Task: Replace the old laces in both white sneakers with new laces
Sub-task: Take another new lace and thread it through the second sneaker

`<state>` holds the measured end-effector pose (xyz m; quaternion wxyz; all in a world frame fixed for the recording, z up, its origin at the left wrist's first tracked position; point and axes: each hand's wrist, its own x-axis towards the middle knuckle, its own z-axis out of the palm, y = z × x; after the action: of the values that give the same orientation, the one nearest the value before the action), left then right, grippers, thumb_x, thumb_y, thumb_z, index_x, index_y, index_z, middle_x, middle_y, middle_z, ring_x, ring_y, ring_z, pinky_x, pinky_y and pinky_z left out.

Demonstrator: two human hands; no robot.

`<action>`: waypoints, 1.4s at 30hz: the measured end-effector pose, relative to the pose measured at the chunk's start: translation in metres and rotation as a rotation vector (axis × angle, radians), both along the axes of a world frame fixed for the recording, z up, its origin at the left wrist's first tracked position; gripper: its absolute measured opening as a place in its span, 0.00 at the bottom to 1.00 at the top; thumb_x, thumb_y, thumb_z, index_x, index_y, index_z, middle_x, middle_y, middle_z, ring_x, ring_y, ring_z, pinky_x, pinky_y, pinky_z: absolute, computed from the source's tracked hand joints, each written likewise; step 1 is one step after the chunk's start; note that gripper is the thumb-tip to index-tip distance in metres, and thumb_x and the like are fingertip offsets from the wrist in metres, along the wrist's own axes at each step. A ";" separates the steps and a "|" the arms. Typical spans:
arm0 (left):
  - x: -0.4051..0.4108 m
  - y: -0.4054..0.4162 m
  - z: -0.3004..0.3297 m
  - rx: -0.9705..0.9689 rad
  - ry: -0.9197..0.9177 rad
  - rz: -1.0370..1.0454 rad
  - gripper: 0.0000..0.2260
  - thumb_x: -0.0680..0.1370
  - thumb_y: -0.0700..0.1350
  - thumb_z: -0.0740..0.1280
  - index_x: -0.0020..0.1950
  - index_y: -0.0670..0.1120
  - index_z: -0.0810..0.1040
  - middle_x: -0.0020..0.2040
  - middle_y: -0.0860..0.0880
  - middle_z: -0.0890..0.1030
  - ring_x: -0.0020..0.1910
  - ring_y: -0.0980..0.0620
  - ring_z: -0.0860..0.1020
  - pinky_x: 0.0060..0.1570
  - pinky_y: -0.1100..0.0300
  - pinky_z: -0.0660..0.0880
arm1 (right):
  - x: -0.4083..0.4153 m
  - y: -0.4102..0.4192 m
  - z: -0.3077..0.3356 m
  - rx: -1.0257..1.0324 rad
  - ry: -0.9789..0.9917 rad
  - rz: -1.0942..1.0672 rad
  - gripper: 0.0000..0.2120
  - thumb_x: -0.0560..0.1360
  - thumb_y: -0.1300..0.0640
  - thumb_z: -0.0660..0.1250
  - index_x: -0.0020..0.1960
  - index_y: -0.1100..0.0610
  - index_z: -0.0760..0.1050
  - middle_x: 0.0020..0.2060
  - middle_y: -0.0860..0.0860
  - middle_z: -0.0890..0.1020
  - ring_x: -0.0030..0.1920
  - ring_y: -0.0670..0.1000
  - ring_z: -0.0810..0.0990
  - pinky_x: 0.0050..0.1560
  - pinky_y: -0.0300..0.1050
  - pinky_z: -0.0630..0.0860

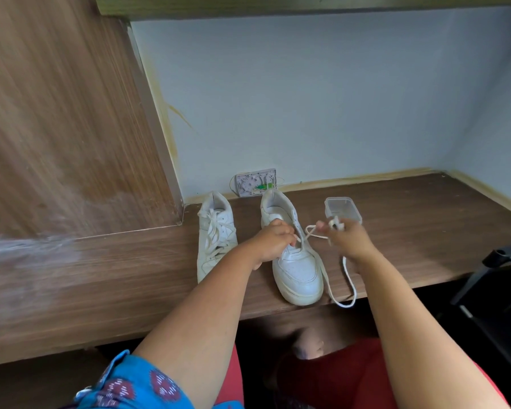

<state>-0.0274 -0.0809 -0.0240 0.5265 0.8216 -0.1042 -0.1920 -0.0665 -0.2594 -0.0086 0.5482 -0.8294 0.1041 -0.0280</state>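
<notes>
A wooden panel [65,119] is seen far to the left of both hands, standing up from the wooden desk [130,276]. The first white shoe [216,234] is laid on the desk just left of the left hand [273,242]. Its laces are threaded through it, and the shoe is not touched by either hand.

The left hand is curled over the middle of the second white shoe [295,255], and a bit of lace seems to be pinched there by its fingers. This shoe is placed between the two hands, with its toe at the near edge of the desk. Behind the shoes, a small white box with wires [255,183] is leaned against the blue wall [307,98].

A white lace [347,293] is gripped by the right hand [348,240]. A loop of it is stretched from the shoe to this hand, and the rest is hung down below the hand and over the desk edge. A clear plastic tub [342,209] is set just behind the right hand. A black chair [496,290] is seen to the right of it.
</notes>
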 end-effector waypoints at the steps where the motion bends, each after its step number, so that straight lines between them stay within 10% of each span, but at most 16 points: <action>1: 0.000 0.000 0.000 -0.001 0.007 0.000 0.05 0.79 0.41 0.62 0.54 0.44 0.76 0.62 0.52 0.69 0.58 0.53 0.70 0.51 0.60 0.68 | 0.002 -0.007 0.002 0.202 -0.049 -0.082 0.10 0.76 0.50 0.69 0.48 0.58 0.80 0.41 0.53 0.80 0.42 0.51 0.75 0.40 0.44 0.70; 7: 0.000 -0.002 0.000 0.056 -0.041 -0.019 0.04 0.79 0.40 0.64 0.53 0.44 0.76 0.63 0.50 0.69 0.56 0.53 0.69 0.53 0.58 0.66 | 0.004 -0.008 0.001 0.859 -0.004 -0.163 0.11 0.80 0.53 0.62 0.40 0.54 0.73 0.27 0.47 0.76 0.26 0.43 0.70 0.32 0.39 0.61; 14: -0.002 -0.001 -0.003 0.377 -0.426 -0.132 0.08 0.82 0.42 0.60 0.55 0.40 0.76 0.55 0.50 0.67 0.50 0.54 0.69 0.50 0.63 0.64 | 0.007 0.005 -0.013 -0.384 -0.024 0.089 0.12 0.73 0.43 0.70 0.41 0.50 0.75 0.35 0.45 0.77 0.38 0.47 0.76 0.37 0.43 0.69; 26: 0.000 0.011 0.009 0.560 -0.598 -0.191 0.07 0.80 0.42 0.62 0.48 0.42 0.79 0.47 0.52 0.68 0.44 0.48 0.73 0.44 0.57 0.69 | 0.006 -0.008 -0.009 -0.382 0.074 0.007 0.10 0.73 0.49 0.70 0.43 0.56 0.78 0.36 0.49 0.79 0.41 0.50 0.77 0.38 0.42 0.71; 30: -0.003 0.011 0.011 0.623 -0.564 -0.181 0.12 0.80 0.51 0.64 0.43 0.43 0.77 0.48 0.52 0.66 0.44 0.52 0.71 0.44 0.58 0.67 | 0.010 -0.014 -0.016 -0.407 0.221 0.080 0.13 0.74 0.49 0.70 0.52 0.57 0.78 0.51 0.54 0.81 0.51 0.53 0.78 0.50 0.45 0.73; 34: -0.006 0.014 0.008 0.656 -0.584 -0.186 0.13 0.78 0.52 0.68 0.49 0.42 0.77 0.50 0.51 0.64 0.49 0.52 0.69 0.46 0.58 0.67 | 0.011 -0.031 -0.012 -0.530 0.297 0.080 0.34 0.70 0.49 0.75 0.71 0.49 0.64 0.68 0.57 0.61 0.62 0.60 0.73 0.60 0.50 0.72; 39: -0.010 0.006 0.007 0.592 -0.597 -0.156 0.12 0.76 0.51 0.70 0.50 0.43 0.77 0.52 0.49 0.66 0.52 0.49 0.71 0.51 0.53 0.72 | 0.006 -0.028 -0.003 -0.621 0.200 0.211 0.06 0.71 0.52 0.73 0.45 0.52 0.80 0.46 0.49 0.81 0.47 0.49 0.78 0.46 0.41 0.75; 42: -0.012 -0.001 0.005 0.572 -0.641 -0.130 0.11 0.77 0.50 0.69 0.52 0.43 0.75 0.54 0.49 0.67 0.54 0.49 0.71 0.52 0.51 0.74 | 0.001 -0.008 -0.009 -0.673 0.310 0.411 0.09 0.73 0.49 0.71 0.38 0.52 0.75 0.38 0.48 0.80 0.40 0.48 0.78 0.40 0.40 0.73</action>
<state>-0.0398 -0.0815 -0.0188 0.2056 0.9442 -0.2565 0.0191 -0.0651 -0.2673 -0.0175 0.2189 -0.9600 0.0029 0.1747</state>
